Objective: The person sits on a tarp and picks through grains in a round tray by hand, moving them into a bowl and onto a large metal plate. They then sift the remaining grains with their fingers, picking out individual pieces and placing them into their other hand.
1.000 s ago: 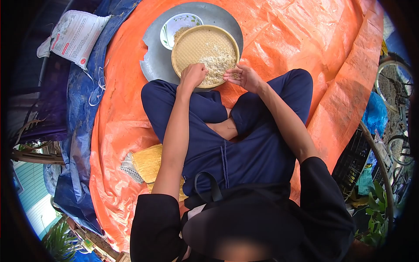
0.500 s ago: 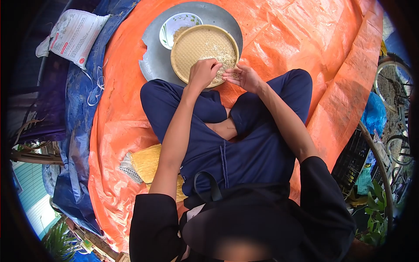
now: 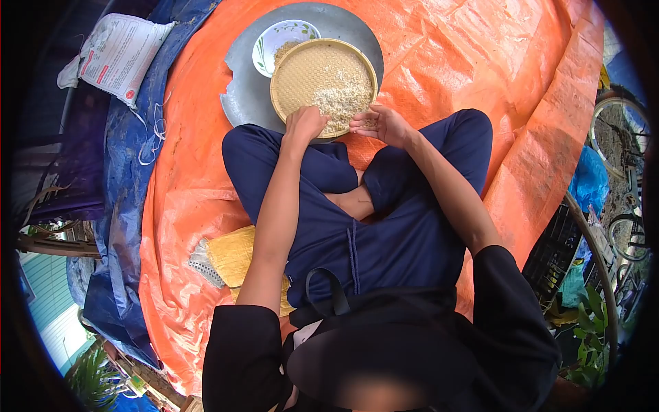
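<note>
A round woven tray (image 3: 295, 79) holds pale grains (image 3: 340, 103), mostly toward its near right side. My left hand (image 3: 306, 124) is at the tray's near left edge, fingers curled together; what they pinch, if anything, is hidden. My right hand (image 3: 386, 126) lies palm up by the near right rim, its slightly cupped fingers holding a few small brownish grains. Under the tray is a wide grey metal platter (image 3: 241, 93) with a broken left edge. A white bowl with green leaf patterns (image 3: 264, 51) stands behind the tray, brownish grains inside, partly covered by the tray.
An orange tarp (image 3: 439, 55) lies under my crossed legs. A yellow cloth (image 3: 232, 255) is beside my left thigh. At the left are a blue tarp (image 3: 127, 206) and a white printed sack (image 3: 123, 58). A black crate (image 3: 552, 254) and a bicycle wheel (image 3: 618, 130) are at the right.
My left hand has moved left and toward me, away from my right hand to the tray's near edge, uncovering more pale grains. My right hand has stayed nearly in place.
</note>
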Motion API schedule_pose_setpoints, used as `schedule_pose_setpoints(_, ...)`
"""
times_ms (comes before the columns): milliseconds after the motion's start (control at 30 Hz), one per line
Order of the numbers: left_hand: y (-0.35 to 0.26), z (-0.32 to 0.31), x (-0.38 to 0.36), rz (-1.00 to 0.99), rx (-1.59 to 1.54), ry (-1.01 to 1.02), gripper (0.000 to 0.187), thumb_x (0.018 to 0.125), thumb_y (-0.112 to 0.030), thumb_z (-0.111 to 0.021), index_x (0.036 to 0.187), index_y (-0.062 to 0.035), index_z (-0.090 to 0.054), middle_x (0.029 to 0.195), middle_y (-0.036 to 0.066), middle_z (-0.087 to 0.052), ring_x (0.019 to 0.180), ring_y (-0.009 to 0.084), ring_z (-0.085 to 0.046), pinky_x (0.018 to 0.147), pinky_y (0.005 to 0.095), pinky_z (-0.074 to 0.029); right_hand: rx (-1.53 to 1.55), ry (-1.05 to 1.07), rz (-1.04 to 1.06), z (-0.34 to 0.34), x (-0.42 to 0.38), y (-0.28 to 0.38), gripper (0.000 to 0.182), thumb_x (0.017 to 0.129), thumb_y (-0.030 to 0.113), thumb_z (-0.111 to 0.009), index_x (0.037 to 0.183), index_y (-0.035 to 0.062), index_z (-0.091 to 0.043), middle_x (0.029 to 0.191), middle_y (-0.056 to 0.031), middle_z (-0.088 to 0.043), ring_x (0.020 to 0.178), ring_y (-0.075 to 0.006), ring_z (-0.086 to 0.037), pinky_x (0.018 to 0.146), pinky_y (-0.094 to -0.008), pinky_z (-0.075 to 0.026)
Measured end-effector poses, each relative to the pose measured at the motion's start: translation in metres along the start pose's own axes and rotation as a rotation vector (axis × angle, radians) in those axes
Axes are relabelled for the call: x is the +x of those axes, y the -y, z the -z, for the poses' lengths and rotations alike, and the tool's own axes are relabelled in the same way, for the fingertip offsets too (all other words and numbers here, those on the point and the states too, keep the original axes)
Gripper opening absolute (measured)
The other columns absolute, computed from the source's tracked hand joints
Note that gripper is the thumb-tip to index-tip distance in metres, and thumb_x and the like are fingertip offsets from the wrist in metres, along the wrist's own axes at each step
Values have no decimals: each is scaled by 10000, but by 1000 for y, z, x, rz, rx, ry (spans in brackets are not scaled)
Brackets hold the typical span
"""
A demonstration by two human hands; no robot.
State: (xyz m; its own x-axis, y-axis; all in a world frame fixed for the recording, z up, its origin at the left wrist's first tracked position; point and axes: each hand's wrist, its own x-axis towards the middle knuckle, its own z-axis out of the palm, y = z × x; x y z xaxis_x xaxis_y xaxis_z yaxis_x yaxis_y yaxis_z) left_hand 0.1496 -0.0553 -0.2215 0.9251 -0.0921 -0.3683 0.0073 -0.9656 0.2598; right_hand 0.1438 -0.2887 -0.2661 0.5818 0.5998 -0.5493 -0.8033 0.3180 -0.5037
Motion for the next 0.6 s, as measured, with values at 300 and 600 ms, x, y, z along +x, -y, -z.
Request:
schedule_pose_setpoints(300,-8,-19,6,-110,106,-5,298,852,-305,-624,890,-20,-703,885,235,-668,879,390,-653,787,455,-499,22,-2,22,0,-1,0,515,993,370,-362,1133,-89,-549,1149,-227,-614,1066,-296,-621,969,-341,-495)
schedule_pose_setpoints(600,1,-4,6,-52,-132,-37,245,883,-237,-539,906,-54,-699,882,210,-675,858,381,-654,774,450,-497,39,0,19,0,0,1,526,980,383,-393,1143,-93,-547,1148,-227,-616,1061,-293,-625,974,-343,-492)
